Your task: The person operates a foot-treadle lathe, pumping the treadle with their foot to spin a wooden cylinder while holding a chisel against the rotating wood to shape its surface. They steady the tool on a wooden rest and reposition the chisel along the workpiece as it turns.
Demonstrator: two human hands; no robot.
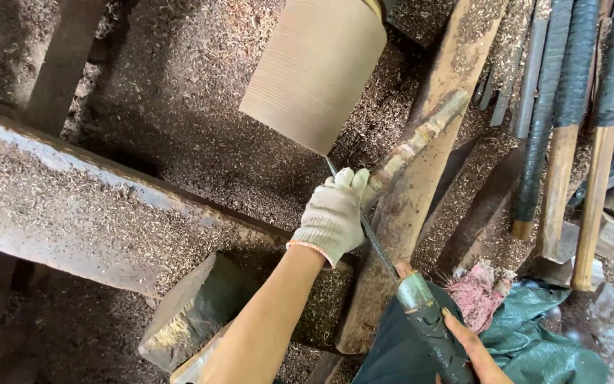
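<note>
A pale wooden cylinder [314, 67] with fine ridges sits on a lathe at the top centre. My left hand [335, 213], in a white knit glove, presses the thin metal shaft of a turning chisel [378, 245] against a worn wooden tool rest [421, 139]. The chisel's tip touches the cylinder's lower edge. My bare right hand [467, 348] grips the chisel's dark taped handle [431, 323] at the bottom of the view.
Sawdust and shavings cover the lathe bed and a thick beam [72, 192] on the left. Several long-handled tools with black-wrapped grips [563, 85] lean at the right. A wood block [193, 309] lies below, green cloth [534, 334] and pink rag [477, 295] at lower right.
</note>
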